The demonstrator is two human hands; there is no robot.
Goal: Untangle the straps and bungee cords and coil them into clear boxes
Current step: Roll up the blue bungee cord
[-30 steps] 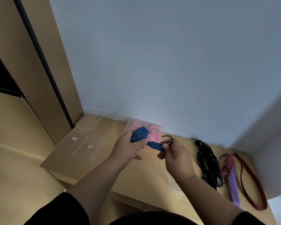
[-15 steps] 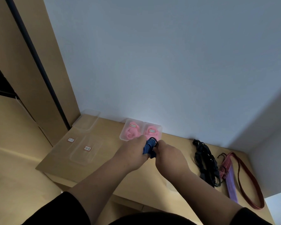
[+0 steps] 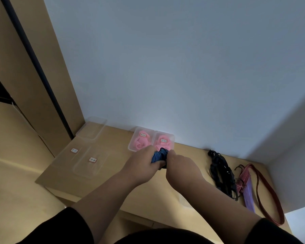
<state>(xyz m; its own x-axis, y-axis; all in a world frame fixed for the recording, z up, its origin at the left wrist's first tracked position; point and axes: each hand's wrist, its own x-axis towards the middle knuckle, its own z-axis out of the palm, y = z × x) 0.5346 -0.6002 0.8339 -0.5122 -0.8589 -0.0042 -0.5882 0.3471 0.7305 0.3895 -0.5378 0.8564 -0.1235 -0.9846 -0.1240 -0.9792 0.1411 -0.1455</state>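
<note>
A: status on the grip?

B: both hands closed round the blue striped cord point(image 3: 159, 155); left hand point(image 3: 142, 162) curls over the left side of the bundle, right hand point(image 3: 180, 166) pinches the right side; cord is bunched between them above the wooden shelf point(image 3: 113, 184); only a short striped patch shows above the knuckles, rest hidden in the palms; can't tell if the hook is tucked in.

A: where does it go from there?

B: my read: coil looks about finished, next is boxing it; the two boxes just beyond the grip, pink-filled boxes point(image 3: 152, 140), are already taken; empty clear boxes point(image 3: 88, 161) lie well off to the left of the grip, long sides running away from the person; left hand is the nearer one to them.

A: bundle axis?

B: short and roughly upright between the fists, too covered to be sure; would need laying flat to fit a shallow box.

A: backlog?

B: to the right of the grip, well apart: black cord tangle point(image 3: 220, 171), red cord point(image 3: 243, 178), purple strap point(image 3: 248, 198), red strap loop point(image 3: 269, 196); all untouched.
</note>
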